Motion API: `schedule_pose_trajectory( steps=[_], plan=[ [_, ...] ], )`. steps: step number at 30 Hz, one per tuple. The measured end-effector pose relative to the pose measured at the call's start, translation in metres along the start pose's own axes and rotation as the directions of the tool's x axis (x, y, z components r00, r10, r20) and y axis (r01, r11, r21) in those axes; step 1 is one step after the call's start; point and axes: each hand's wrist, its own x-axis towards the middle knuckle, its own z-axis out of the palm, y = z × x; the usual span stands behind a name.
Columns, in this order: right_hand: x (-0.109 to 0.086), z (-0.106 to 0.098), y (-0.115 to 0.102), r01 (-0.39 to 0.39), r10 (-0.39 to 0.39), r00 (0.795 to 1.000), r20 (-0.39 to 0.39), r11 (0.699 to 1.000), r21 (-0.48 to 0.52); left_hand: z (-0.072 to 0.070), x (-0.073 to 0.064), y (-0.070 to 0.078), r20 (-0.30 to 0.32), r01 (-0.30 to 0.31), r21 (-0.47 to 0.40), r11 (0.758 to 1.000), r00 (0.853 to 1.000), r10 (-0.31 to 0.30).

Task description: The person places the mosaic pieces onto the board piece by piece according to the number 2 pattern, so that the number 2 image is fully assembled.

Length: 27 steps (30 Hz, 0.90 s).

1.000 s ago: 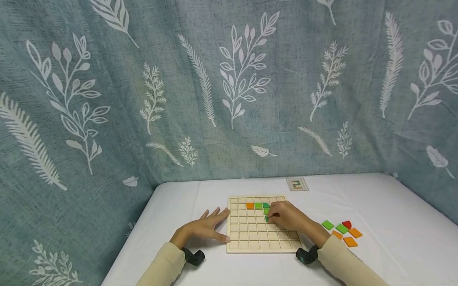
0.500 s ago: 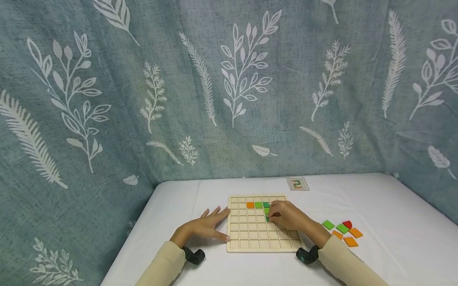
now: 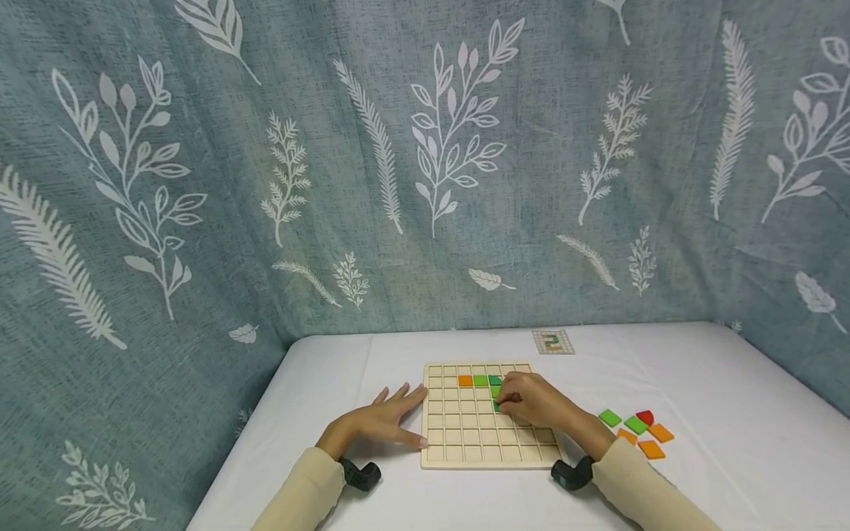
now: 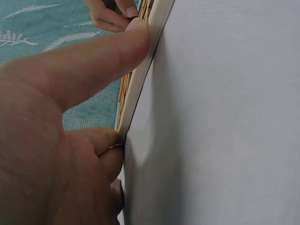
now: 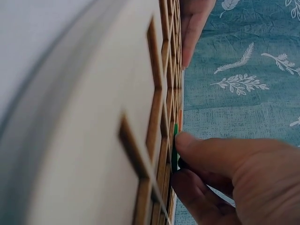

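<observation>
"Two hands are working at the wooden grid board (image 3: 478,466), lower centre of the frame. What's changing?"

"Almost nothing since a second ago! The right hand (image 3: 527,397) is keeping its spot, pinching a dark green tile (image 5: 175,152) between thumb and finger at a fourth-row cell. That's suggesting careful seating rather than carrying, though the fingers are hiding how flush it's sitting."

"And the left hand (image 3: 378,425)?"

"Spreading wide, fingers straight, touching the board's left edge; probably steadying it."

"What are the compartments holding?"

"Along the second row, an orange tile (image 3: 465,381), a light green tile (image 3: 480,380) and a darker corner tile (image 3: 494,380) are sitting side by side. Under that last one, a lower green tile (image 3: 496,391) is showing, directly above the pinched one."

"Outside the board?"

"Orange pieces (image 3: 651,449), light green pieces (image 3: 609,418) and a red piece (image 3: 644,417) are lying loose on the white table (image 3: 458,501), lower right; a patterned card (image 3: 553,342) is lying beyond the board, right of centre."
</observation>
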Motion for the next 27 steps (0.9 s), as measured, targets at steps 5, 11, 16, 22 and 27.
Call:
schedule_pose_trajectory(
  steps=[5,11,16,22,27],
  plan=[
    [0.0,-0.001,0.001,-0.028,0.028,1.0,-0.005,0.999,0.024,-0.001,0.0,0.001,-0.006,0.0,0.006,1.0,1.0,0.0],
    [-0.004,-0.007,-0.001,-0.051,0.051,0.999,-0.007,0.996,0.071,-0.001,-0.001,0.001,-0.002,0.004,0.007,1.0,1.0,-0.004],
    [-0.009,-0.02,-0.005,-0.057,0.06,0.997,-0.047,0.996,0.075,0.0,-0.001,-0.003,0.0,-0.005,0.008,1.0,1.0,0.005],
    [-0.02,-0.039,-0.006,-0.099,0.105,0.992,-0.074,0.991,0.089,0.0,-0.001,-0.003,-0.003,-0.016,0.006,1.0,1.0,0.016],
    [-0.034,-0.052,-0.004,-0.118,0.125,0.989,-0.077,0.989,0.085,0.001,0.0,-0.002,0.002,-0.018,-0.003,1.0,1.0,0.018]
  ],
)
